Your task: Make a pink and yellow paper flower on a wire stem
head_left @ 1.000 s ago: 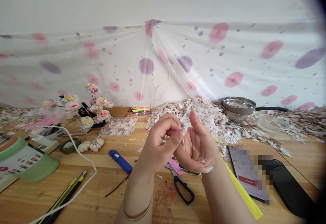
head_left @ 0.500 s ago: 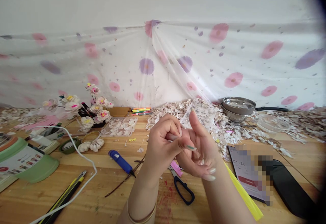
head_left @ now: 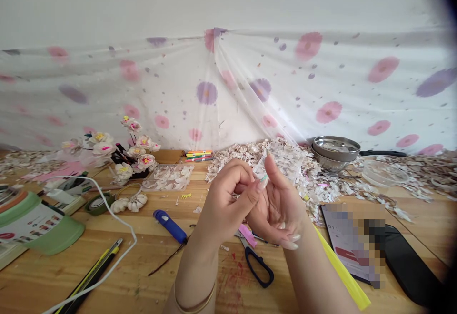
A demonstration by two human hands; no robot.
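Note:
My left hand (head_left: 224, 204) and my right hand (head_left: 280, 204) meet above the middle of the wooden table (head_left: 143, 276). The left fingers are curled, thumb stretched across to the right hand. Between them both hands pinch a small pale piece (head_left: 262, 173) with a green edge; it is too small to name. The right hand's index finger points up and its other fingers curl inward. Below the hands lie black-handled scissors (head_left: 257, 264), a pink strip (head_left: 247, 234) and a thin dark wire (head_left: 169, 257).
A blue tool (head_left: 169, 226), white cable (head_left: 107, 219), green tape roll (head_left: 94, 204), paper flowers (head_left: 132, 154) and a green-edged tray (head_left: 53, 233) lie left. Pale shell-like scraps (head_left: 303, 171), steel bowls (head_left: 333, 151), a yellow strip (head_left: 342, 271) and a phone (head_left: 352, 245) lie right.
My left thumb slid down across the right palm and then came back up to the right index finger. Both hands stay in the same place above the scissors.

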